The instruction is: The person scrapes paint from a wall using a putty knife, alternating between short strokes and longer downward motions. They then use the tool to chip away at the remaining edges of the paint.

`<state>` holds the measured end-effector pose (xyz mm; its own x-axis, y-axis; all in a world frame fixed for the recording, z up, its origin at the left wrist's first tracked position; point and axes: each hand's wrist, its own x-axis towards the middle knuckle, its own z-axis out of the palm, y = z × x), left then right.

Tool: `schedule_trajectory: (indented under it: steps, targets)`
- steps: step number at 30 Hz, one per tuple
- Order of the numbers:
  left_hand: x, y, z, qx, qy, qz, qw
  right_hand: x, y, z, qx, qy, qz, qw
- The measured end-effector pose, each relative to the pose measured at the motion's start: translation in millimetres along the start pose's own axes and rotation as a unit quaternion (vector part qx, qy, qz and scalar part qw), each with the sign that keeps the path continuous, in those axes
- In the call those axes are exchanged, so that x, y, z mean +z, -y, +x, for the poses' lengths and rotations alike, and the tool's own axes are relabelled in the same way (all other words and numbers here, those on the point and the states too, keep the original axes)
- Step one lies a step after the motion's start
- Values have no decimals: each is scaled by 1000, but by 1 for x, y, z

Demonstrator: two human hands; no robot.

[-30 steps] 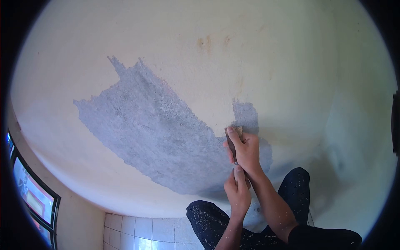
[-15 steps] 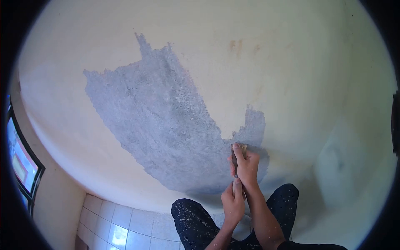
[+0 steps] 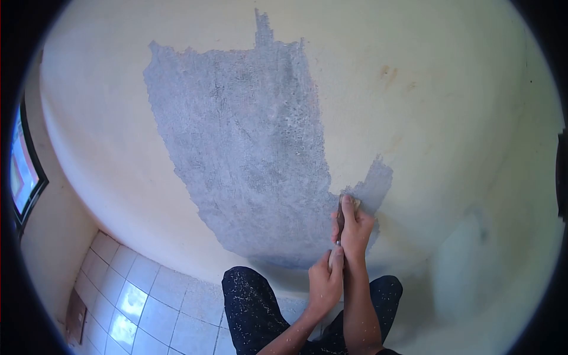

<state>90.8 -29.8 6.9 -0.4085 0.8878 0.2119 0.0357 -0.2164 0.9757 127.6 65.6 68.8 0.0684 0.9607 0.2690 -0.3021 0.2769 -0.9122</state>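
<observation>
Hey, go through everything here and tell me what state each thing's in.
Wall: partly stripped, grey patch exposed
Scraper: held in both hands
Left hand: closed on scraper
Right hand: closed on scraper, higher up
Dark trousers: flecked with pale bits
Tiled floor: reflecting light
Window: can't tell open or shut

Head cam, looks fwd/down, near wall (image 3: pixel 355 118).

The person wears nearly black cloth trousers (image 3: pixel 236 322), scattered with small pale flecks (image 3: pixel 248 290). A sliver of black fabric sleeve (image 3: pixel 388 352) shows on the right arm (image 3: pixel 359 310). The left hand (image 3: pixel 325 284), right hand (image 3: pixel 356 234) and both forearms (image 3: pixel 296 332) are bare.
</observation>
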Motion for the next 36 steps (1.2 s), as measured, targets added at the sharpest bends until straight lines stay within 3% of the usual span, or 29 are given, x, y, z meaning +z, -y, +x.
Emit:
schedule_trajectory:
  steps: [20,26,36]
  targets:
    - [-4,10,-7,-13,1,-14,1000,7,0,-8,7,-15,-34,999]
    - [-5,-21,9,0,7,-33,999,15,19,0,-11,0,-5,1000]
    - [-6,1,-4,-26,11,-41,999,7,1,-7,-1,3,-14,1000]
